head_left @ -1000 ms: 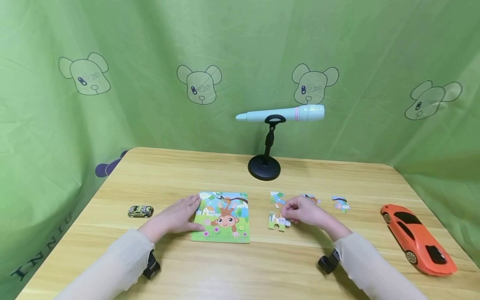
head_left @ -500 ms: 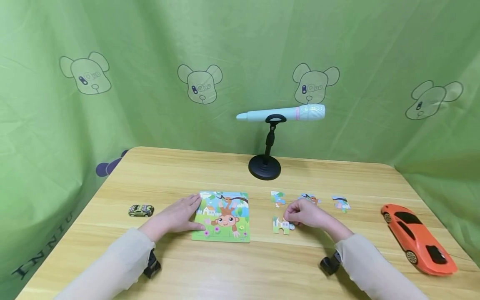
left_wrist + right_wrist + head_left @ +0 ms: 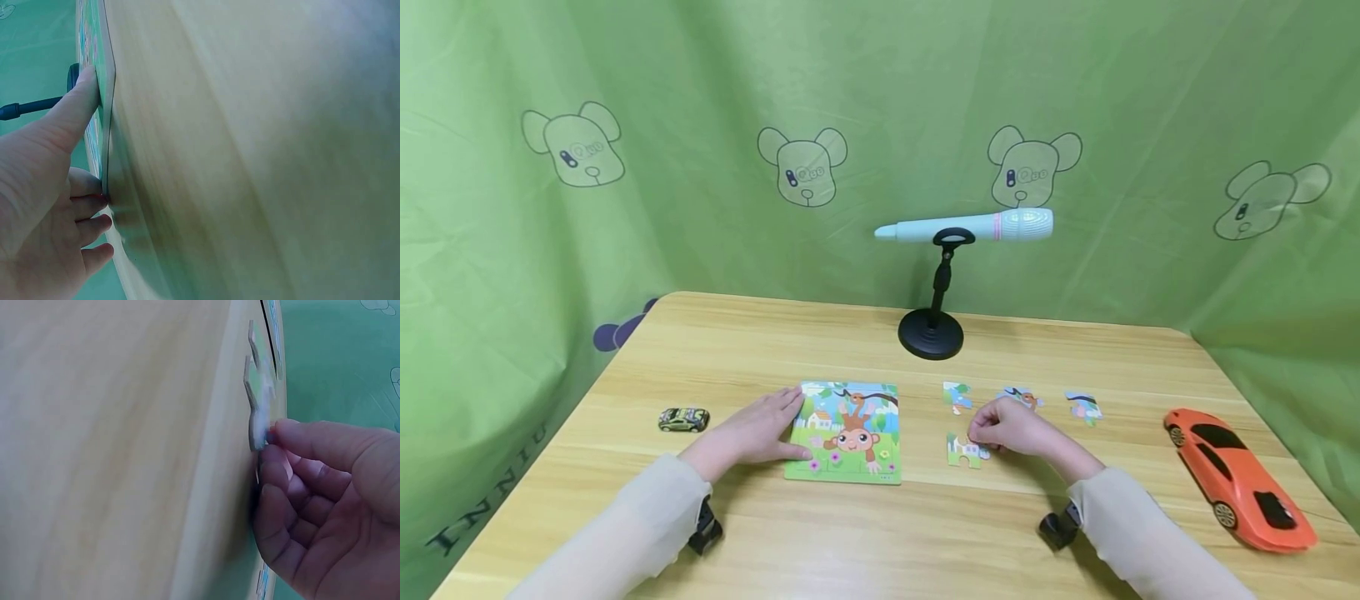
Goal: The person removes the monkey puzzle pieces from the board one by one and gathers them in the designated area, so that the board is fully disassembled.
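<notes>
Our right hand (image 3: 1011, 427), in a narrow grip, pinches the right side of the house piece (image 3: 962, 447), which is low at the surface (image 3: 865, 542), right of the monkey puzzle board (image 3: 852, 437). Our left hand (image 3: 762, 431) has a loose grip, thumb on the board, fingers at its left edge. Beyond the house piece we see three loose pieces (image 3: 1083, 407).

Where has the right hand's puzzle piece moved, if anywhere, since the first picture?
Yes: in head view, the puzzle piece shifted slightly right and down relative to the microphone stand.

sleeves (image 3: 625, 521): pale beige | wrist cameras (image 3: 705, 528): black, boxy | hands (image 3: 758, 428): bare
</notes>
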Tool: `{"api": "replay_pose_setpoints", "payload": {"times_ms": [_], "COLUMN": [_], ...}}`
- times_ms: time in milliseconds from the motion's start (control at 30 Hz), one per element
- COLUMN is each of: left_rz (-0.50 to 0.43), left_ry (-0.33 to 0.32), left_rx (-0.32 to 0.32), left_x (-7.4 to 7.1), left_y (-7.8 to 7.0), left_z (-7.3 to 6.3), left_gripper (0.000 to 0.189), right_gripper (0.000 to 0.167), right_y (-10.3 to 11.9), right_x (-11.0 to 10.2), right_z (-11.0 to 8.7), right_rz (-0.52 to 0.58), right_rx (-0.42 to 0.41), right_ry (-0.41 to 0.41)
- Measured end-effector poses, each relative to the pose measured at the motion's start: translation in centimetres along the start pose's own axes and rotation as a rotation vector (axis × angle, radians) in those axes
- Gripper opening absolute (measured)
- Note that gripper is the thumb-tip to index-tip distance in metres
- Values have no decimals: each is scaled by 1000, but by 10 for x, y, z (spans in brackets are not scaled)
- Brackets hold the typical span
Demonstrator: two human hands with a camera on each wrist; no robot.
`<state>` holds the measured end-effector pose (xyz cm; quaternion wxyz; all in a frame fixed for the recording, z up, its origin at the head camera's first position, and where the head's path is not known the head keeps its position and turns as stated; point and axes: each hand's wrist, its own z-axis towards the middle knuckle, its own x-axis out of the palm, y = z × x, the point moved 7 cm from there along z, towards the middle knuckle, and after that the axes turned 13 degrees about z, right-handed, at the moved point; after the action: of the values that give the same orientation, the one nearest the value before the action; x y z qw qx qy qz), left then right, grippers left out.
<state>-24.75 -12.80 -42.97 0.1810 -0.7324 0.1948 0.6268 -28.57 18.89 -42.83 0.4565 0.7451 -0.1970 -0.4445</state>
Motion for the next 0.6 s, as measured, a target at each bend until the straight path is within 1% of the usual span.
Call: {"api": "replay_pose_setpoints", "payload": {"times_ms": [200,333,600], "left_rz": [7,3,-1], "left_ry": [5,7,10], "left_rx": [-2,-7,-5], "left_x": [1,0,-1], "left_y": [0,1,0], "left_z": [1,0,0], "left_gripper": [93,93,92], "right_gripper": [11,11,9], "right_y": [2,6,24], "right_x": [0,-1,5], "right_z": [0,1,10], "right_rz": [-2,-8,12], "right_rx": [12,2,-40], "right_ry": [-10,-13,-15]}}
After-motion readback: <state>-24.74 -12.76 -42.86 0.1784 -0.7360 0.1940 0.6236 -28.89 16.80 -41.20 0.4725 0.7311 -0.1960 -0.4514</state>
